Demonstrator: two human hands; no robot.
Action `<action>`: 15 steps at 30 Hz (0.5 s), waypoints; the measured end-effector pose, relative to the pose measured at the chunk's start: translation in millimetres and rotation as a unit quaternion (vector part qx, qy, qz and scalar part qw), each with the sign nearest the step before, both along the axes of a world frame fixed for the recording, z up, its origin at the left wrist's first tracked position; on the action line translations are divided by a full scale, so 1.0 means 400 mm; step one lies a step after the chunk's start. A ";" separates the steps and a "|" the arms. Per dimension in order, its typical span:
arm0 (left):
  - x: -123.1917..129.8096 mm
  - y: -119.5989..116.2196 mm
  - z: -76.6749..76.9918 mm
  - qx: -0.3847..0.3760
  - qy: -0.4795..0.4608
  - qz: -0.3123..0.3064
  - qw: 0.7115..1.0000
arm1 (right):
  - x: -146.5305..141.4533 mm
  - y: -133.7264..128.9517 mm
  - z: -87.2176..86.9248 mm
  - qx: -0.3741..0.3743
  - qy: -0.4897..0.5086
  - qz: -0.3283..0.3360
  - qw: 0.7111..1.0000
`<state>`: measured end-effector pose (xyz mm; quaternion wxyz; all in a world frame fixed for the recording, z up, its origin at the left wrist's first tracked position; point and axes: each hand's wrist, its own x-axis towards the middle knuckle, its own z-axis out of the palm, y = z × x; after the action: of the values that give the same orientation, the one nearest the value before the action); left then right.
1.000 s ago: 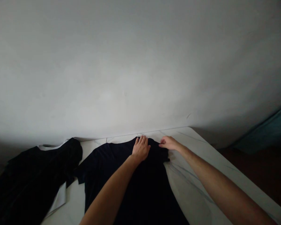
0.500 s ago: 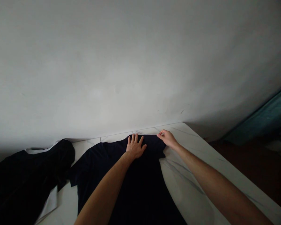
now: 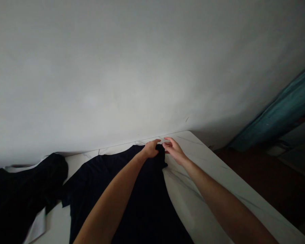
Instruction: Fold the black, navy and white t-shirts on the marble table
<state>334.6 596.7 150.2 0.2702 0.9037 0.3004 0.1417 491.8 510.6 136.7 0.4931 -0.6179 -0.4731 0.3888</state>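
A dark navy T-shirt (image 3: pixel 147 196) lies spread on a white marbled table (image 3: pixel 193 159). At the shirt's upper right, near the shoulder and sleeve, my left hand (image 3: pixel 151 148) has its fingers and thumb around a bit of the dark fabric. Just right of it, my right hand (image 3: pixel 173 149) is at the bunched sleeve edge, its fingers curved and apart, with no cloth visible between them. The sleeve there looks gathered between the two hands.
Another dark garment (image 3: pixel 22 189) with white parts lies at the left on the table. A pale wall (image 3: pixel 132 74) rises right behind the table's back edge. At the right are a teal panel (image 3: pixel 277 112) and a dark reddish floor (image 3: pixel 254 176).
My left hand has gone from lying flat on the shirt to gripping cloth. My right hand has moved inward and its pinch has opened. The sleeve is now bunched; the view has shifted right.
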 end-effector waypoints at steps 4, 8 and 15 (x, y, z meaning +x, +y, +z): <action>-0.002 0.026 0.013 -0.043 -0.035 -0.051 0.997 | -0.001 -0.050 -0.048 -0.102 -0.011 0.024 0.994; -0.004 0.026 0.006 -0.085 -0.086 -0.070 0.990 | -0.005 -0.066 -0.070 -0.114 -0.029 0.079 0.990; 0.000 0.026 -0.005 -0.152 -0.144 -0.058 0.976 | -0.017 -0.076 -0.043 -0.042 0.035 0.096 0.994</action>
<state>334.7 607.1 148.2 0.4525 0.8381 0.2231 0.2075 485.1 480.3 119.5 0.4436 -0.5759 -0.4958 0.4751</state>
